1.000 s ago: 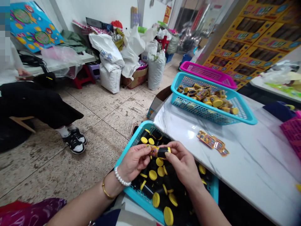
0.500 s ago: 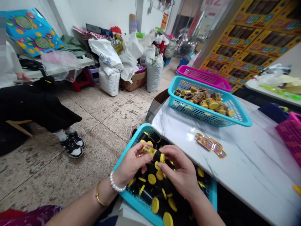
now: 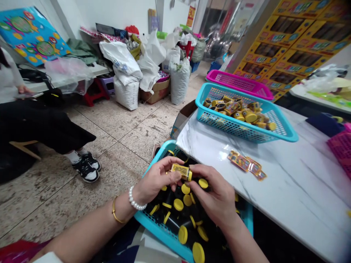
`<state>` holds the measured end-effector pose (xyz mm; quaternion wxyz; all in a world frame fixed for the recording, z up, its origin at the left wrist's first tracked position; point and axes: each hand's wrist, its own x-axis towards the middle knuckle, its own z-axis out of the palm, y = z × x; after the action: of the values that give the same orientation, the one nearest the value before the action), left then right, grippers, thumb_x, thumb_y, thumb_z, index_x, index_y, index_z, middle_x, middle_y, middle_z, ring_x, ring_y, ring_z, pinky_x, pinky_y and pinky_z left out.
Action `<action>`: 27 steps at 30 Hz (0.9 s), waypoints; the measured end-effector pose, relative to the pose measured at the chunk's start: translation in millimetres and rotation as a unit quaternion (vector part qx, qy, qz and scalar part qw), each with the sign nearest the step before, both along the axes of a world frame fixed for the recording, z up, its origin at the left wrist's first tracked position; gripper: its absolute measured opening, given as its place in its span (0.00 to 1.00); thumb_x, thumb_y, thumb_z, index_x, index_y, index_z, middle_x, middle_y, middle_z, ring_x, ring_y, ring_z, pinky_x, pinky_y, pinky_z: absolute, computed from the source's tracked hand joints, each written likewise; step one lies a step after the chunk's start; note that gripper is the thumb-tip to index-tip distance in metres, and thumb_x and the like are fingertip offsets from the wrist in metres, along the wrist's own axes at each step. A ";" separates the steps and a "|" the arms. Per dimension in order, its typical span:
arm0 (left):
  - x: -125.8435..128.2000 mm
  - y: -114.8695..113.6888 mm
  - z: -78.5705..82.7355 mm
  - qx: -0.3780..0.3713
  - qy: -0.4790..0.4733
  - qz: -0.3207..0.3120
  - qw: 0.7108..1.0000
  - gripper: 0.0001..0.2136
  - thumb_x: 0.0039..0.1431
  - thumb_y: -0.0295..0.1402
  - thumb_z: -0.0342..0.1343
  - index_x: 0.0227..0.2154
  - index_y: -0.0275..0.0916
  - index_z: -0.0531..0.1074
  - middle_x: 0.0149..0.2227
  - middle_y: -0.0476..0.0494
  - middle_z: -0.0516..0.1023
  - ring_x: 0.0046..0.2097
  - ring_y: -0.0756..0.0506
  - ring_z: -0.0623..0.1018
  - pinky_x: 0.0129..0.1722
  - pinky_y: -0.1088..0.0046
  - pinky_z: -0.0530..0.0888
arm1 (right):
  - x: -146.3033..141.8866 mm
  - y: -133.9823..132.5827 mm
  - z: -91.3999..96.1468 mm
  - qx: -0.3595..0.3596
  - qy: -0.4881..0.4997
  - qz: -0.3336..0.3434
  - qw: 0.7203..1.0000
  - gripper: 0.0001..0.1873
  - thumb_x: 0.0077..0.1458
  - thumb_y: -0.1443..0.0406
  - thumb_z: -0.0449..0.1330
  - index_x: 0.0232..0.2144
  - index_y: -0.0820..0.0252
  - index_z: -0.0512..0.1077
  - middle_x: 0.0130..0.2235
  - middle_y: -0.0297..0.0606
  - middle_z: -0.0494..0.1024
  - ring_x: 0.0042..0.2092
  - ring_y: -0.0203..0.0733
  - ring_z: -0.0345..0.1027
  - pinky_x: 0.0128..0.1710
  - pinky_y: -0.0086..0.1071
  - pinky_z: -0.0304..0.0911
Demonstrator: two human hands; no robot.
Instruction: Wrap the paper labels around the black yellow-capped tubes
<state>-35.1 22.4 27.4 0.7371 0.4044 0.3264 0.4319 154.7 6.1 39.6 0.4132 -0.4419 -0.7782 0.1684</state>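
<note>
Both hands pinch one small black tube with a yellow cap and a yellow sticker label [image 3: 181, 171]. My left hand [image 3: 159, 180], with a pearl bracelet at the wrist, grips its left end. My right hand [image 3: 215, 195] grips the capped right end. They hover over a turquoise basket [image 3: 153, 223] in my lap, filled with several unlabelled black tubes with yellow caps [image 3: 182, 215]. A few loose yellow sticker labels [image 3: 246, 165] lie on the white marble table [image 3: 274, 182] just right of my hands.
A second turquoise basket [image 3: 244, 133] at the table's far side holds several labelled tubes, with a pink basket [image 3: 236, 84] behind it. Another pink basket [image 3: 341, 151] sits at the right edge. A seated person in black [image 3: 41, 128] is at left; white sacks [image 3: 127, 78] stand behind.
The tube has turned in my fingers, and the yellow label now covers most of its side. My hands shifted slightly; the view also moved a little.
</note>
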 end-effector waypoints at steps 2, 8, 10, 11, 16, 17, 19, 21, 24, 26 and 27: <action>1.3 -1.6 -1.3 0.018 0.033 0.014 0.999 0.15 0.54 0.37 0.63 0.43 0.38 0.73 0.33 0.46 0.75 0.30 0.50 0.75 0.27 0.77 0.70 | 0.3 -0.2 -2.7 0.023 0.002 -0.006 1.000 0.15 0.55 0.69 0.62 0.45 0.52 0.72 0.44 0.41 0.77 0.45 0.45 0.74 0.45 0.40 0.71; 1.3 -10.0 0.6 0.192 0.140 0.093 0.967 0.07 0.56 0.27 0.61 0.38 0.39 0.77 0.42 0.41 0.78 0.46 0.44 0.76 0.50 0.69 0.70 | -3.5 0.3 -7.5 -0.077 0.087 -0.003 0.993 0.11 0.50 0.65 0.68 0.38 0.55 0.75 0.35 0.36 0.78 0.33 0.40 0.74 0.34 0.34 0.72; 0.2 -10.8 0.3 0.170 0.124 0.080 0.974 0.11 0.55 0.28 0.61 0.42 0.41 0.75 0.43 0.41 0.77 0.47 0.44 0.76 0.49 0.69 0.71 | -4.5 0.0 -8.2 -0.094 0.092 0.000 0.991 0.11 0.51 0.64 0.68 0.38 0.55 0.75 0.36 0.37 0.78 0.34 0.41 0.74 0.34 0.34 0.72; 0.0 -10.8 -0.3 0.146 0.113 0.074 0.980 0.13 0.55 0.29 0.62 0.44 0.41 0.74 0.43 0.41 0.77 0.46 0.44 0.76 0.46 0.69 0.72 | -5.2 0.0 -8.9 -0.090 0.088 0.000 0.992 0.11 0.51 0.64 0.67 0.39 0.55 0.76 0.36 0.38 0.79 0.34 0.41 0.74 0.36 0.35 0.72; 4.8 -11.7 -0.8 0.190 0.158 0.110 0.963 0.06 0.59 0.29 0.58 0.36 0.39 0.78 0.39 0.39 0.77 0.43 0.43 0.76 0.46 0.68 0.71 | -11.7 1.3 -14.7 -0.205 0.173 0.005 0.963 0.10 0.49 0.65 0.68 0.37 0.56 0.77 0.36 0.38 0.81 0.35 0.42 0.76 0.38 0.36 0.74; 6.1 -12.1 0.4 0.228 0.171 0.113 0.952 0.06 0.60 0.29 0.56 0.35 0.40 0.79 0.40 0.39 0.77 0.44 0.43 0.75 0.49 0.67 0.70 | -13.1 1.3 -15.4 -0.246 0.202 0.006 0.948 0.09 0.50 0.64 0.67 0.36 0.57 0.77 0.35 0.37 0.81 0.35 0.43 0.77 0.37 0.36 0.74; 7.4 -12.3 2.6 0.275 0.186 0.114 0.936 0.08 0.60 0.28 0.56 0.36 0.41 0.80 0.44 0.39 0.76 0.49 0.42 0.74 0.53 0.66 0.68 | -14.8 0.7 -16.1 -0.289 0.240 0.004 0.927 0.10 0.50 0.63 0.67 0.37 0.57 0.77 0.35 0.37 0.82 0.36 0.43 0.77 0.38 0.35 0.74; 6.5 -11.3 2.5 0.257 0.187 0.124 0.940 0.11 0.59 0.30 0.58 0.45 0.42 0.77 0.48 0.39 0.75 0.49 0.42 0.74 0.51 0.67 0.69 | -14.5 -0.6 -16.5 -0.273 0.250 -0.004 0.929 0.12 0.51 0.63 0.67 0.39 0.57 0.76 0.36 0.37 0.82 0.37 0.42 0.77 0.39 0.35 0.74; 3.3 -9.0 -4.0 0.180 0.185 0.111 0.960 0.16 0.60 0.36 0.57 0.50 0.39 0.71 0.44 0.40 0.75 0.40 0.45 0.75 0.38 0.71 0.73 | -12.0 -1.7 -17.7 -0.233 0.237 -0.024 0.943 0.15 0.47 0.65 0.69 0.40 0.57 0.76 0.38 0.37 0.81 0.37 0.41 0.76 0.40 0.34 0.73; 1.6 -7.9 -10.8 0.199 0.213 0.093 0.952 0.12 0.62 0.36 0.54 0.45 0.37 0.72 0.38 0.42 0.75 0.36 0.47 0.75 0.36 0.72 0.72 | -10.8 -0.9 -18.7 -0.274 0.238 -0.027 0.931 0.13 0.46 0.63 0.70 0.36 0.58 0.77 0.34 0.37 0.81 0.34 0.40 0.76 0.37 0.32 0.72; 0.9 -7.5 -14.0 0.234 0.232 0.095 0.939 0.10 0.63 0.35 0.54 0.44 0.36 0.73 0.38 0.42 0.75 0.38 0.47 0.74 0.38 0.71 0.72 | -10.7 -0.1 -19.1 -0.312 0.245 -0.026 0.917 0.12 0.46 0.62 0.70 0.35 0.59 0.77 0.31 0.37 0.81 0.31 0.39 0.75 0.34 0.31 0.72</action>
<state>-34.2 14.9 13.4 0.4811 0.6215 0.4152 0.4581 144.0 6.0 20.5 0.4359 -0.5135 -0.5487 0.4952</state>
